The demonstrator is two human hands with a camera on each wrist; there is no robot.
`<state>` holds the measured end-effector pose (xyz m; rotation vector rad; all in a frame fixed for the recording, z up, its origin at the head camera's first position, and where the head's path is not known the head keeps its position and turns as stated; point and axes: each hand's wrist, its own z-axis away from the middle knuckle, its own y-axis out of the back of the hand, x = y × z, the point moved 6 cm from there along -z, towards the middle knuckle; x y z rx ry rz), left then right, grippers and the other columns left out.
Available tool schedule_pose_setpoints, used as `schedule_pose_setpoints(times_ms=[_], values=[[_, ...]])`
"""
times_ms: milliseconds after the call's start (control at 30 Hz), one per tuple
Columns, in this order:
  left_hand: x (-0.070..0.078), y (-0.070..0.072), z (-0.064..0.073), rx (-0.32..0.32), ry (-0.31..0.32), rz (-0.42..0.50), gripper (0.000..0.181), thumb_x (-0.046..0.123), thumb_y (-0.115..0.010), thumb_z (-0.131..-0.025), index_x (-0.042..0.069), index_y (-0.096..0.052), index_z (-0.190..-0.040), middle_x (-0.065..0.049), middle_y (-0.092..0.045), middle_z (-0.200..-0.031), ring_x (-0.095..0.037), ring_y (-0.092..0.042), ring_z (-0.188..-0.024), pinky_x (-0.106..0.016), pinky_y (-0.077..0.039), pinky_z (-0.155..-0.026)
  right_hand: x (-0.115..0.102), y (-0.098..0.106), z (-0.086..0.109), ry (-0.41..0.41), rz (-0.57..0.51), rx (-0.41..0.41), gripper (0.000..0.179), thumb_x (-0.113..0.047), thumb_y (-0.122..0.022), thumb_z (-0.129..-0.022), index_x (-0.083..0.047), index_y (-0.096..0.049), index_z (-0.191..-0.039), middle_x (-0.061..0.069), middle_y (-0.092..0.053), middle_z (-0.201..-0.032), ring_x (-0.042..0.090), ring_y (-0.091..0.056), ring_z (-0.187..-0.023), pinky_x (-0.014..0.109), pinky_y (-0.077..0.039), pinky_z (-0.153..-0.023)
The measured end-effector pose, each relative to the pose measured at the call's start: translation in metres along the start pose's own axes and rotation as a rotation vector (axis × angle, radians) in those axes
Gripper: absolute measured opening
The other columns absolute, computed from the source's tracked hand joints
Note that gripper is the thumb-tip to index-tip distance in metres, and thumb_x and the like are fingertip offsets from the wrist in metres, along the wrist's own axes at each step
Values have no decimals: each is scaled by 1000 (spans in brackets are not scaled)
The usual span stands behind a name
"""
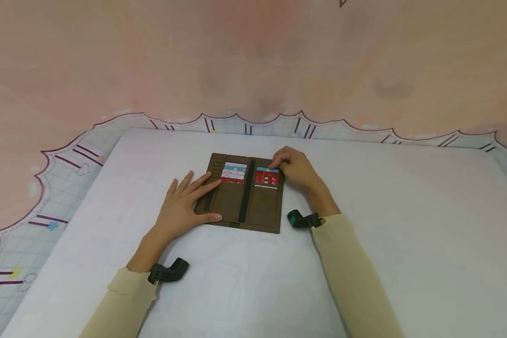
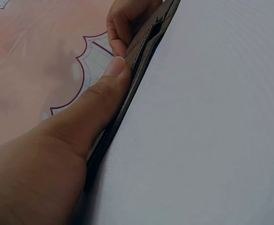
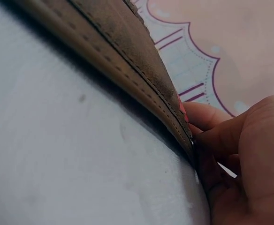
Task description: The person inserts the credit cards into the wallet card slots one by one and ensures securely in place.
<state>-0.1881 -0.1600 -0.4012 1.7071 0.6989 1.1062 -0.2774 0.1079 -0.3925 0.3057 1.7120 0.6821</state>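
A brown bifold wallet [image 1: 264, 211] lies open on the white table, with cards in the slots of both halves. My left hand [image 1: 179, 206] rests with spread fingers on the wallet's left half, its thumb on the lower edge. In the left wrist view the thumb [image 2: 104, 89] presses along the wallet's stitched edge. At the upper right corner my right hand [image 1: 295, 166], fingers curled, pinches at a blue-topped card [image 1: 267, 169] above a red card [image 1: 266, 178]. The right wrist view shows the fingertips at the wallet's rim; the card itself is mostly hidden there.
White, blue and red cards [image 1: 234, 172] overlap in the left half's slots. A dark band [image 1: 247, 192] runs down the wallet's middle. Beyond the white table [image 1: 405, 211] lies a pink sheet [image 1: 253, 61] with a scalloped, patterned border. Each wrist wears a black strap device.
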Motion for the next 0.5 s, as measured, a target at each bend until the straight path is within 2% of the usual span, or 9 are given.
schedule_pose_setpoints(times_ms=[133, 233, 367, 500], values=[[-3, -2, 2, -6, -4, 6, 84, 59, -74, -72, 27, -45, -145, -4, -31, -154, -36, -9, -144, -59, 2, -112, 2, -4, 0, 5, 4, 3, 26, 4, -51, -91, -2, -75, -83, 7, -60, -102, 23, -54, -102, 37, -42, -95], [-4, -1, 2, 0, -16, 12, 84, 58, -74, -73, 26, -44, -145, -5, -31, -154, -37, -9, -143, -60, 2, -111, -2, -4, -1, 61, 21, 22, 26, 5, -51, -90, -2, -75, -83, 8, -61, -100, 23, -55, -99, 37, -43, -94], [-7, -1, 1, 1, -24, 13, 83, 57, -73, -74, 27, -43, -145, -5, -30, -154, -38, -9, -143, -60, 2, -111, -15, -2, -3, 151, 138, 50, 27, 6, -49, -91, -3, -74, -90, 10, -62, -102, 25, -53, -103, 38, -42, -95], [-12, -5, 3, -63, -1, 10, 84, 61, -70, -75, 27, -41, -147, -6, -30, -154, -39, -10, -143, -63, 1, -110, -30, 4, 3, 141, 258, 78, 24, -2, -51, -93, -6, -71, -106, 11, -59, -117, 27, -45, -118, 41, -36, -104]])
